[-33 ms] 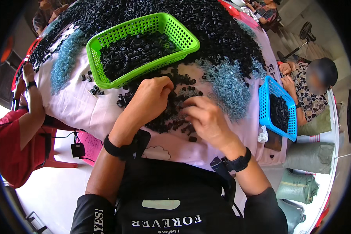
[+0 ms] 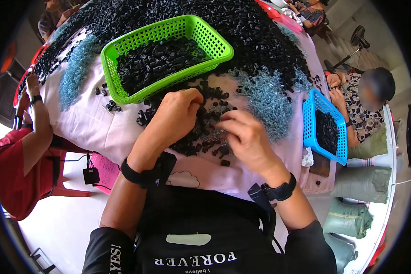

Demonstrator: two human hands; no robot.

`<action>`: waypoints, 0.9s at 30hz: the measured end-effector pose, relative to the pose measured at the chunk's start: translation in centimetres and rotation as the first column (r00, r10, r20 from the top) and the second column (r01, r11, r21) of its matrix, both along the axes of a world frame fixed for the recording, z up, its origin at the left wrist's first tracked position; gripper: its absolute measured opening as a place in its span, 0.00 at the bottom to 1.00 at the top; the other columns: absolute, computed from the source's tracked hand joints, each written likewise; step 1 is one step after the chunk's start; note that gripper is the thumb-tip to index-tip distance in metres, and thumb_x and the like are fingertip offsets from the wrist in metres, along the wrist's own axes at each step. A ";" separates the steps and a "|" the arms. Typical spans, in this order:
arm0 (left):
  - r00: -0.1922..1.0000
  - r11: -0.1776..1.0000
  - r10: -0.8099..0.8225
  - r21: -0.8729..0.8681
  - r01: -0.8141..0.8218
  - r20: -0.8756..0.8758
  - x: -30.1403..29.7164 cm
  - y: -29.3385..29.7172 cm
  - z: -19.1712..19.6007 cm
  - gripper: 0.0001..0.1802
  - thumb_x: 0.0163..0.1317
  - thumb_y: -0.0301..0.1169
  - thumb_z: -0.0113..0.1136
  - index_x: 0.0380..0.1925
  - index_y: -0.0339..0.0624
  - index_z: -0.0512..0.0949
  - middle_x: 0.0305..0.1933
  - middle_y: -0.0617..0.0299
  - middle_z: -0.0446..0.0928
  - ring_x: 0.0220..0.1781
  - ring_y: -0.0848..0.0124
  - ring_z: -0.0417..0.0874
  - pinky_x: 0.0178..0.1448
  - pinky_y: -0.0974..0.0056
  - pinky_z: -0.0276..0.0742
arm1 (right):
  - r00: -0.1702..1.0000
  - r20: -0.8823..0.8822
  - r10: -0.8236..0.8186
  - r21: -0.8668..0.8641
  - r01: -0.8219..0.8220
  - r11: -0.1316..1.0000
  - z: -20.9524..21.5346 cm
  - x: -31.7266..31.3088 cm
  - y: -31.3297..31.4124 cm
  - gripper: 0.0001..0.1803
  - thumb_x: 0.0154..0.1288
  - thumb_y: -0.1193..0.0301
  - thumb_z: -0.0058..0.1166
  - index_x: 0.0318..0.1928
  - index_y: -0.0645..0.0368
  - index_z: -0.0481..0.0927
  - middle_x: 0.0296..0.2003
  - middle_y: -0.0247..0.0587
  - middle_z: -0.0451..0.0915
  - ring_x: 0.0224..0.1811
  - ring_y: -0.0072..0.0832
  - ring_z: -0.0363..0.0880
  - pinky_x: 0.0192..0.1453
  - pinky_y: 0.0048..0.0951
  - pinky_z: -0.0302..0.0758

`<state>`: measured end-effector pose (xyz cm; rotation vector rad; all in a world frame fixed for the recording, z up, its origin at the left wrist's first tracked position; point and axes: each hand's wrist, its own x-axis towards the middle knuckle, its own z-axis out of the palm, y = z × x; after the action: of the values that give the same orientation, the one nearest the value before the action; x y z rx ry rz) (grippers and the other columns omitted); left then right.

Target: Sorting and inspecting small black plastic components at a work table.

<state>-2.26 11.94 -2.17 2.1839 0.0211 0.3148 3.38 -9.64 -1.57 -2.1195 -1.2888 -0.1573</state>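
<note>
My left hand (image 2: 177, 114) is curled over a loose heap of small black plastic parts (image 2: 210, 93) on the table, just in front of the green basket. Its thumb and forefinger press together, and whatever lies between them is hidden. To its right my right hand (image 2: 249, 139) hovers over the near side of the heap, fingers bent inward and slightly blurred; anything at the tips is too small to make out. Small clear bluish pieces (image 2: 267, 105) are piled beyond my right hand. The green basket (image 2: 144, 97) holds many black parts.
A blue basket (image 2: 309, 123) with black parts stands at the table's right edge, near a seated person (image 2: 370, 105). Another person in red (image 2: 23, 169) works at the left. A large black heap (image 2: 255, 36) spreads across the far side. Sacks (image 2: 365, 182) stand at right.
My right hand has shifted slightly to the right, away from my left hand. The left hand has barely moved.
</note>
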 end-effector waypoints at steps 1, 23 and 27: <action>1.000 1.000 0.018 0.007 -0.018 0.024 0.0 -0.1 0.1 0.09 0.65 0.20 0.56 0.43 0.29 0.81 0.36 0.46 0.85 0.37 0.62 0.90 0.42 0.61 0.83 | 0.993 -0.107 -0.053 0.049 0.058 0.997 0.6 0.1 -0.3 0.11 0.58 0.83 0.61 0.41 0.60 0.87 0.42 0.45 0.84 0.43 0.40 0.85 0.46 0.34 0.82; 0.989 0.971 -0.054 -0.223 0.083 0.134 -0.3 -5.7 1.4 0.15 0.67 0.20 0.58 0.52 0.34 0.83 0.45 0.52 0.88 0.48 0.69 0.89 0.53 0.66 0.84 | 0.414 -0.904 0.109 0.326 0.500 0.802 -0.4 -1.7 -0.3 0.13 0.78 0.69 0.53 0.51 0.65 0.83 0.39 0.40 0.88 0.39 0.25 0.89 0.40 0.21 0.83; 0.959 0.996 -0.039 -0.064 0.059 0.280 -0.6 -7.1 1.1 0.16 0.64 0.17 0.57 0.51 0.35 0.83 0.45 0.47 0.86 0.48 0.54 0.89 0.54 0.59 0.84 | 0.531 -0.847 0.020 0.361 0.547 0.756 -1.8 -1.9 -0.3 0.13 0.80 0.67 0.52 0.48 0.64 0.81 0.40 0.42 0.87 0.37 0.25 0.88 0.39 0.22 0.83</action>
<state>-2.84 4.89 -1.04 2.0482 -0.1762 0.5821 1.52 -9.90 -3.32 -1.4688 -0.2337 0.2544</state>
